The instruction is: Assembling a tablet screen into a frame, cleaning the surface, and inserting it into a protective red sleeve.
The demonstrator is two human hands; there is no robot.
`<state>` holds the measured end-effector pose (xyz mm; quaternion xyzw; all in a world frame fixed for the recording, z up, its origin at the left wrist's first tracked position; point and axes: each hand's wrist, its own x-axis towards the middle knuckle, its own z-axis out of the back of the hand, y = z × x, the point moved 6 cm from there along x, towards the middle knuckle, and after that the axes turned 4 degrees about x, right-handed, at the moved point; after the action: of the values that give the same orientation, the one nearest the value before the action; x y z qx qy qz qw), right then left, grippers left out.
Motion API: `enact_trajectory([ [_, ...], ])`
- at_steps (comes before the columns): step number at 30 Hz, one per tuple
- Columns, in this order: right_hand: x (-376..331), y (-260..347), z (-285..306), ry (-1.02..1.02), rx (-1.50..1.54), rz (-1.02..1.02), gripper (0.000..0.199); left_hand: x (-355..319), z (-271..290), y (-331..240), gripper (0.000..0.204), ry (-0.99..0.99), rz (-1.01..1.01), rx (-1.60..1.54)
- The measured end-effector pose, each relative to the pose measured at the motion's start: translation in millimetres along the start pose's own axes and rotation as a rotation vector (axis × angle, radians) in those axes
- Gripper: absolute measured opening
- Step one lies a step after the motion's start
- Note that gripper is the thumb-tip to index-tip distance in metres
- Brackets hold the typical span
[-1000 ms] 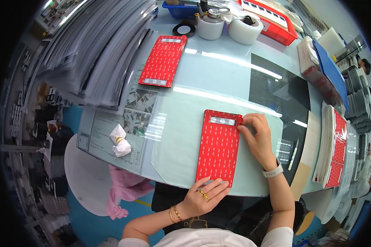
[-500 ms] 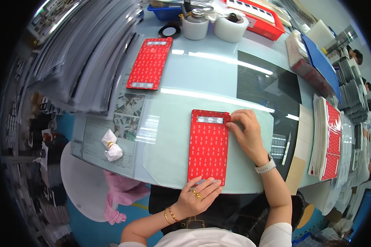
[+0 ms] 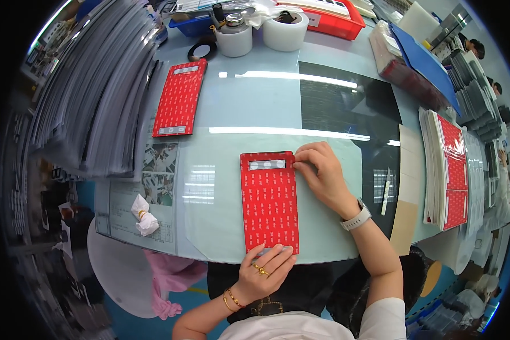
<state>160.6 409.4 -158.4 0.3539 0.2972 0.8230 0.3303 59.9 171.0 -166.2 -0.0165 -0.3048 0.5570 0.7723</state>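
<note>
A red patterned flat envelope [image 3: 269,201] lies lengthwise on the pale blue table [image 3: 232,113] in front of me. My left hand [image 3: 263,273] presses its near end with the fingertips, rings and a bracelet showing. My right hand [image 3: 322,173], a white watch on its wrist, pinches the envelope's far right corner beside a pale strip. A second red envelope [image 3: 179,97] lies flat further back on the left.
A tall stack of grey sheets [image 3: 90,85] fills the left side. Two white tape rolls [image 3: 266,31], a black ring and a red tray [image 3: 328,17] stand at the back. Red printed sheets [image 3: 450,164] are stacked at right, beside a dark mat [image 3: 345,107]. A crumpled tissue [image 3: 144,215] lies at left.
The head view has shifted, so everything sits lower left in the picture. Both hands stay on the same ends of the red envelope, the right hand still at its far corner.
</note>
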Motion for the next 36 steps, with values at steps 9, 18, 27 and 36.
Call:
enact_trajectory([
  [9, -1, 0, -1, 0.008, 0.009, -0.014, 0.011, 0, 0, -1, 0.034, 0.048, 0.015, 0.01],
  [18, -43, 117, 2, 0.192, -0.11, 0.545, 0.031, -2, -1, -2, 0.031, 0.042, 0.039, 0.0],
  [27, -30, 123, 34, 0.1, -0.134, 0.567, 0.03, -3, -3, -3, 0.036, 0.039, 0.008, 0.018],
  [36, 4, 72, 30, 0.061, 0.07, 0.196, 0.022, 3, 0, -4, 0.037, 0.029, 0.024, 0.012],
])
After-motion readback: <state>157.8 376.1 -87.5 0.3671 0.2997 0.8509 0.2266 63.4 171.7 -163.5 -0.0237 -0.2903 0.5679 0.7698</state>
